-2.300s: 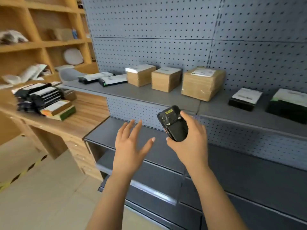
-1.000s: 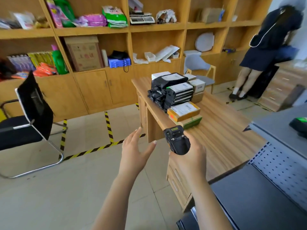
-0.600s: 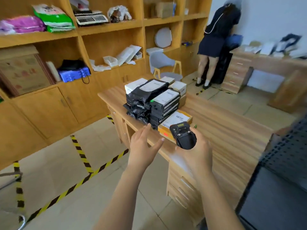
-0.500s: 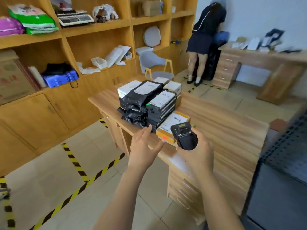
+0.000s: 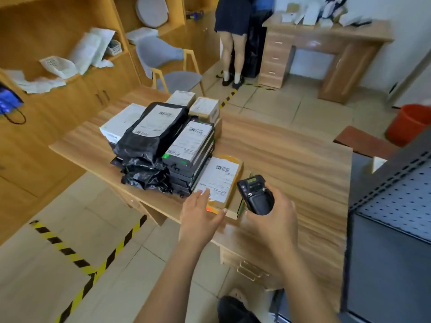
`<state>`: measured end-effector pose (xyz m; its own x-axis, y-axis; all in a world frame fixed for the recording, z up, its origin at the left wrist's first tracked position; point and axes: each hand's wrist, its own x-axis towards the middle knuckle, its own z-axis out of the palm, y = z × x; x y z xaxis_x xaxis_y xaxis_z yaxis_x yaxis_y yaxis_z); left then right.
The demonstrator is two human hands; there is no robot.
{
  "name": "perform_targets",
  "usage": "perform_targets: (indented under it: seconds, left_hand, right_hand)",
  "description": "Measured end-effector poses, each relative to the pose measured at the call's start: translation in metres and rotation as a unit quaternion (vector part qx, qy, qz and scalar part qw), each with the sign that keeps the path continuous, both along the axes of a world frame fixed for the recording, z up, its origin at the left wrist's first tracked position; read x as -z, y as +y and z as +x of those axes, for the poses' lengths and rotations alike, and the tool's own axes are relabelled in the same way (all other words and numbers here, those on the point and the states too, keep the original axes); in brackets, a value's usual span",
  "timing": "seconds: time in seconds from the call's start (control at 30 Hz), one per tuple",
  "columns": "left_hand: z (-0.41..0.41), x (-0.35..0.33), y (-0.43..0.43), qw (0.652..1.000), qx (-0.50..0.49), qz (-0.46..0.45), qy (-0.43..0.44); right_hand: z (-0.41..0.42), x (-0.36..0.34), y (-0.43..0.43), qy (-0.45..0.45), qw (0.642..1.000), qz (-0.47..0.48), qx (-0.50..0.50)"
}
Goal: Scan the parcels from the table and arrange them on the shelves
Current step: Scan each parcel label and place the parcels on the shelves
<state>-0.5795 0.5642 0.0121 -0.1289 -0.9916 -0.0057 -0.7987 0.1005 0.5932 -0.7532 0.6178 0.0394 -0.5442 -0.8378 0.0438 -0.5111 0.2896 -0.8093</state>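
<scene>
- The flat orange-yellow parcel with a white shipping label [image 5: 227, 176] lies near the front edge of the pale wooden table [image 5: 286, 164], on top of another flat parcel whose pale rim [image 5: 233, 215] shows beneath it.
- Half a second ago the left hand [image 5: 200, 217] hung short of this parcel. Now its straight, spread fingers lie over the near corner of the label and the thumb sits at the front edge. It is open and not yet gripping.
- The right hand [image 5: 275, 222] is wrapped round the black handheld scanner [image 5: 255, 194], as it was in every earlier frame, and the scanner now sits just right of the parcel with its head tipped towards it.
- A red spot [image 5: 208, 209] glows on the parcel's near edge, probably the scan beam.
- Two seconds ago the view faced the grey shelves. It has since swung to the table, so this looks like the start of a new cycle: scan this parcel, then lift it.
- The stack of black flat boxes with white labels [image 5: 189, 150] seems to touch the parcel's left side. The crumpled black plastic mailer bag [image 5: 149, 138] lies on further parcels beyond it.
- The parcel's front edge lies close to the table edge, so a thumb can probably slip under from the front. The left side is blocked.
- To the right is bare wood, giving room to slide or tilt the parcel.
- The grey metal pegboard shelf unit [image 5: 391, 206] stands at the right. Its corner is one to watch when carrying across.
- The tiled floor with yellow-black tape [image 5: 93, 271] lies open on the left, and a person in a dark skirt [image 5: 233, 24] stands well apart.
</scene>
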Motion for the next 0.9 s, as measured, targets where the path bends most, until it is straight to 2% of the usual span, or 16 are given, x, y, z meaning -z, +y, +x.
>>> perform_targets:
  seconds: [0.17, 0.37, 0.5, 0.6, 0.7, 0.9]
  left_hand:
    - [-0.014, 0.025, -0.030, 0.995, -0.036, 0.070, -0.056]
    - [-0.022, 0.038, -0.043, 0.988, -0.055, 0.096, -0.108]
    - [-0.024, 0.036, -0.048, 0.987, -0.050, 0.106, -0.111]
    - [-0.024, 0.028, -0.045, 0.989, -0.003, 0.076, -0.125]
    - [-0.018, 0.017, -0.046, 0.987, 0.080, 0.003, -0.138]
    - [0.010, -0.015, -0.061, 0.948, 0.243, -0.118, -0.168]
  right_hand:
    - [-0.012, 0.020, -0.024, -0.006, 1.000, 0.031, 0.002]
    - [-0.021, 0.034, -0.039, 0.003, 0.998, 0.064, 0.009]
    - [-0.020, 0.031, -0.042, 0.028, 0.996, 0.079, 0.010]
    - [-0.021, 0.022, -0.042, 0.063, 0.994, 0.089, -0.001]
    - [-0.026, 0.006, -0.039, 0.146, 0.983, 0.110, -0.029]
    - [-0.016, -0.045, -0.005, 0.326, 0.926, 0.187, -0.033]
